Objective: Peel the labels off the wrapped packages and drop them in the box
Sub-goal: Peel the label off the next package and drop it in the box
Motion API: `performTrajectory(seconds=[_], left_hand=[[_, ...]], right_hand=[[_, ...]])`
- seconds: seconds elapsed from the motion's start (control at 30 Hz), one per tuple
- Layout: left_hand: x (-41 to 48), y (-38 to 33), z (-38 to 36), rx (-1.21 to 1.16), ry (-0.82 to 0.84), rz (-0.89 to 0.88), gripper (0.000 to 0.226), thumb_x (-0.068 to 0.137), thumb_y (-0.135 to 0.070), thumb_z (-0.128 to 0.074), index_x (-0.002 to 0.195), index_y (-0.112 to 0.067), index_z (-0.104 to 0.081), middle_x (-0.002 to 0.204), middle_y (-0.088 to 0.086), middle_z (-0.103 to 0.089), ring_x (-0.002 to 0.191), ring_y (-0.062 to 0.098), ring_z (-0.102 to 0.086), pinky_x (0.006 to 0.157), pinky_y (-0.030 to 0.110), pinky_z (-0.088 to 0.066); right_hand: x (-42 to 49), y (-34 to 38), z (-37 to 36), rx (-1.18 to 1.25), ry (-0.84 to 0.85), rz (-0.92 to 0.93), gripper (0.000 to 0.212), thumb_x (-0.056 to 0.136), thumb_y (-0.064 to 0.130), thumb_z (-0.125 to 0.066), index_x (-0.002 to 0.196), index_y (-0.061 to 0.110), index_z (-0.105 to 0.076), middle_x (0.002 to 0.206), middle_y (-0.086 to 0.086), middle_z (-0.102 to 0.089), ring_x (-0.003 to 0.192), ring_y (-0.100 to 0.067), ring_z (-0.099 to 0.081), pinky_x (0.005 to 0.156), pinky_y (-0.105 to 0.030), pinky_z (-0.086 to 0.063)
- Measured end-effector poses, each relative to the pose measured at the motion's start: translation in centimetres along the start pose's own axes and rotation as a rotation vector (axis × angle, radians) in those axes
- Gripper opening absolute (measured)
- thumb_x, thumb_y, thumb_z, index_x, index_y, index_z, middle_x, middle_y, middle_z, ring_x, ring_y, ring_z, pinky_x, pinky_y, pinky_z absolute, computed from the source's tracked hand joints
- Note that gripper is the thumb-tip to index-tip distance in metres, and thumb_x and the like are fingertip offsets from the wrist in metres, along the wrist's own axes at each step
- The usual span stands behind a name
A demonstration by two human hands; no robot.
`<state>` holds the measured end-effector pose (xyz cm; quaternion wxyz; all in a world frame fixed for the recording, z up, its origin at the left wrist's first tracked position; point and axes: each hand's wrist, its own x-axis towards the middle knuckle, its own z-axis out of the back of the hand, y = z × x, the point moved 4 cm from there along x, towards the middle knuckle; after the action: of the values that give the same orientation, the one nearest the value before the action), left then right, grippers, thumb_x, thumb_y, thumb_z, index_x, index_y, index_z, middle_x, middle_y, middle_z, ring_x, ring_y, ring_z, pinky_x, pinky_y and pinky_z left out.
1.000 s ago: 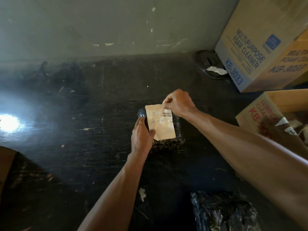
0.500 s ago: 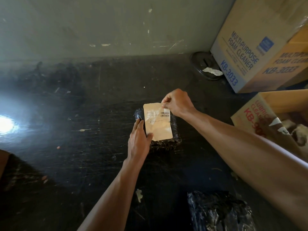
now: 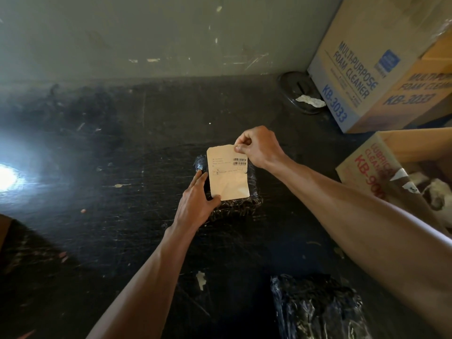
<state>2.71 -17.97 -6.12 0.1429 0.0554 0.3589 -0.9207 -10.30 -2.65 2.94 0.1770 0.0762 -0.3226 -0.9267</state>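
Observation:
A small package [image 3: 234, 206] wrapped in shiny black film lies on the dark table [image 3: 122, 216]. A tan paper label [image 3: 228, 177] with a barcode stands lifted off its top. My right hand [image 3: 259, 148] pinches the label's upper right corner. My left hand [image 3: 195, 204] lies flat against the package's left side, its thumb touching the label's lower edge. An open cardboard box [image 3: 401, 152] with red print sits at the right, with pale crumpled scraps inside. A second black-wrapped package [image 3: 315, 307] lies at the near edge.
Two closed foam-cleaner cartons [image 3: 367, 59] stand stacked at the back right against the wall. A dark round dish [image 3: 298, 94] with a white scrap sits beside them. A bright glare spot [image 3: 7, 177] marks the table's left. Small paper bits [image 3: 200, 280] dot the surface.
The label's top has come a little further away from the package under my right hand. My left hand has stayed against the package.

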Motion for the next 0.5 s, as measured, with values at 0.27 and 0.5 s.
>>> performTrajectory(seconds=[0.27,0.5], left_hand=[[-0.3,0.1,0.0,0.038,0.021,-0.043,0.09,0.083,-0.031,-0.077,0.157,-0.019,-0.027,0.166,0.004,-0.019,0.142,0.029,-0.04,0.108,0.043,-0.042],[-0.4,0.1,0.5,0.034,0.055,-0.06,0.09,0.082,-0.029,-0.079,0.156,-0.021,-0.03,0.166,0.001,-0.018,0.14,0.028,-0.043,0.109,0.042,-0.041]], right_hand=[[-0.4,0.7,0.8,-0.015,-0.001,0.009,0.005,0.09,0.017,-0.073,0.091,0.012,-0.075,0.093,0.002,-0.074,0.087,-0.007,-0.069,0.076,-0.023,-0.057],[-0.7,1.4,2.6,0.011,-0.069,-0.005,0.005,0.09,0.017,-0.073,0.091,0.013,-0.076,0.089,0.005,-0.071,0.081,-0.004,-0.065,0.073,-0.019,-0.051]])
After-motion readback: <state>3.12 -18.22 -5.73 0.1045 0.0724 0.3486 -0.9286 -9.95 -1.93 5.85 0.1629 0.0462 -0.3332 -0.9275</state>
